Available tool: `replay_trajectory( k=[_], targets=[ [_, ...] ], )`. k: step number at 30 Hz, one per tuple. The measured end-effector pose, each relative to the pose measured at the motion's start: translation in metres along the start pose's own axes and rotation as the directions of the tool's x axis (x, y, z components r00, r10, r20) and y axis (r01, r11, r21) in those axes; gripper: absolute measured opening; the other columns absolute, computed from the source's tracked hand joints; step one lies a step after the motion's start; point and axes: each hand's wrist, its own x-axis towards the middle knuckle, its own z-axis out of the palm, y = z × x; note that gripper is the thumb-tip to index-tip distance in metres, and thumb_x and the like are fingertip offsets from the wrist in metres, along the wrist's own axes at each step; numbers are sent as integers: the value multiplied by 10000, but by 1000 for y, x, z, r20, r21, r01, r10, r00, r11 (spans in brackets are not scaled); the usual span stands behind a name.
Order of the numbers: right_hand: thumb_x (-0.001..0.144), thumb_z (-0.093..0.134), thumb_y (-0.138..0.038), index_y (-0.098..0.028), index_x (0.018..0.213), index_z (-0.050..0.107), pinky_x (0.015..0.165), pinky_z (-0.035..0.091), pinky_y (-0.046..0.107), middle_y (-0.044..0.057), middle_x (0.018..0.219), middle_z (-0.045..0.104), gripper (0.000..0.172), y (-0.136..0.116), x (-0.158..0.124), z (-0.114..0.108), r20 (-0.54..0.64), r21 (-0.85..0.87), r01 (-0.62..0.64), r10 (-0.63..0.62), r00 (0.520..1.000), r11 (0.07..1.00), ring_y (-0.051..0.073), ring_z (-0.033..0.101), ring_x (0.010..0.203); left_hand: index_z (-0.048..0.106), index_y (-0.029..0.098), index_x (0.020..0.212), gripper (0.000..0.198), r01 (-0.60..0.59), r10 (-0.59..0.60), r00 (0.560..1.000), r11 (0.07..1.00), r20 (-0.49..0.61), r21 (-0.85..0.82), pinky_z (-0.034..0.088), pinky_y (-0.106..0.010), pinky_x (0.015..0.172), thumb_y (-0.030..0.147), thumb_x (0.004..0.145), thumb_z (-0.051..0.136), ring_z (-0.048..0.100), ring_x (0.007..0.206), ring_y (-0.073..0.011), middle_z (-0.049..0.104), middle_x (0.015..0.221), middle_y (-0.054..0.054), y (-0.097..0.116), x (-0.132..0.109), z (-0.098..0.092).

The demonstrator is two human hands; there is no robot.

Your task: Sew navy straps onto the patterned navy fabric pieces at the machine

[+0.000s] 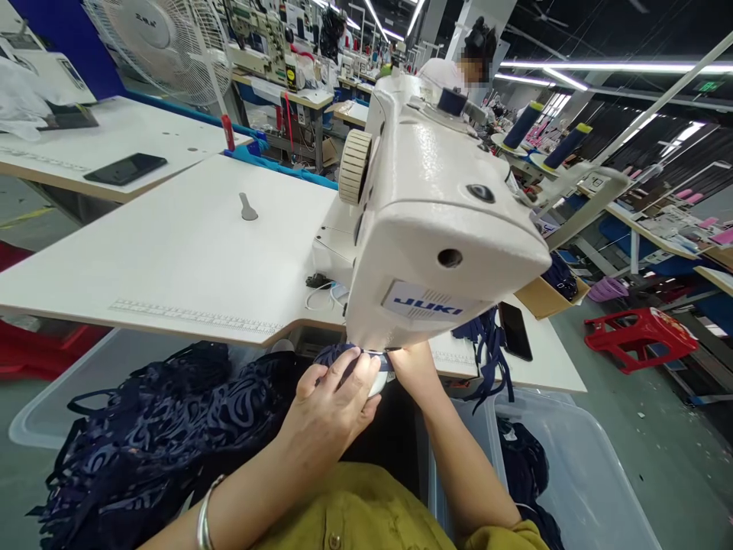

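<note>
At the front of the white sewing machine (pixel 452 221), my left hand (pixel 337 401) is closed on a navy fabric piece (pixel 333 354). A rounded white part (pixel 378 382) of the piece shows by its fingertips. My right hand (pixel 411 365) is at the other side of the same piece, just under the machine head. Its fingers are hidden behind the head, as are the needle and presser foot. Navy straps (pixel 489 359) hang over the table edge to the right of my right hand.
A clear bin at left is heaped with navy lace garments (pixel 172 435); another bin (pixel 595 458) at right holds dark fabric. Phones lie on the right table end (pixel 515 331) and left table (pixel 126 169). A fan (pixel 166 46), red stool (pixel 641 336) and another person (pixel 452 70) are beyond.
</note>
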Motion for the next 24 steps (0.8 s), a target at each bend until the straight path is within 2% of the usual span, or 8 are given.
replay_trajectory(
  k=[6, 12, 15, 19, 24],
  targets=[
    [746, 498, -129, -200, 654, 608, 699, 465, 317, 9, 627, 614, 160, 0, 1, 2, 16, -29, 40, -40, 999, 999, 192, 571, 685, 587, 178, 1192, 320, 14, -14, 1000, 1000, -3, 18, 339, -360, 830, 275, 889, 549, 617, 1047, -206, 687, 1136, -38, 0, -2, 1],
    [764, 494, -137, -205, 823, 670, 816, 478, 341, 11, 691, 672, 198, -4, 3, 4, 44, 12, 95, -95, 994, 995, 219, 619, 857, 590, 174, 1187, 322, 31, -31, 999, 999, -22, 14, 344, -372, 861, 273, 883, 552, 612, 1059, -219, 689, 1124, -44, 0, -4, 1],
    [766, 508, -132, -207, 844, 689, 846, 477, 350, 24, 719, 685, 211, -4, 5, 5, 45, 40, 118, -120, 992, 992, 233, 618, 902, 598, 165, 1170, 312, 45, -45, 999, 998, -23, 32, 349, -378, 860, 287, 889, 541, 612, 1053, -225, 692, 1115, -50, 0, -5, 1],
    [767, 520, -126, -205, 844, 692, 849, 473, 357, 34, 745, 692, 204, -4, 6, 6, 42, 48, 118, -120, 992, 992, 236, 613, 898, 597, 164, 1169, 305, 18, -17, 1000, 999, -21, 28, 367, -382, 874, 263, 885, 545, 608, 1058, -226, 685, 1125, -54, -1, -5, 0],
    [775, 508, -139, -190, 790, 655, 783, 469, 335, 39, 803, 690, 157, -1, 4, 6, 0, -19, 71, -71, 997, 997, 205, 600, 813, 594, 145, 1171, 311, -65, 66, 998, 997, -23, 32, 407, -381, 857, 218, 874, 537, 610, 1038, -238, 687, 1103, -71, -2, -3, 1]
  ],
)
